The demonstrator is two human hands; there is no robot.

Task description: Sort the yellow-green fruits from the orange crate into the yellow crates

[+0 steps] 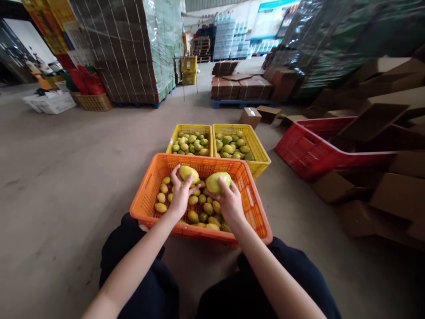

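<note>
My left hand [181,191] is closed around a yellow mango [189,173], thumb and fingers at its sides. A larger, greener mango [217,182] sits in my right hand [230,201], the thumb lying across its near side. Both hands are over an orange plastic crate [141,206], with the two mangoes side by side and apart. Several loose yellow-green mangoes [161,207] lie in the bottom of that crate, mostly toward its middle and right. My hands and forearms hide some of them.
Behind the orange crate stand a left yellow crate [170,144] and a right yellow crate [260,150], both holding mangoes. A red crate [299,148] with cardboard boxes [398,195] around it is at right. Wrapped pallet stacks [122,53] and a small carton [250,117] are farther back.
</note>
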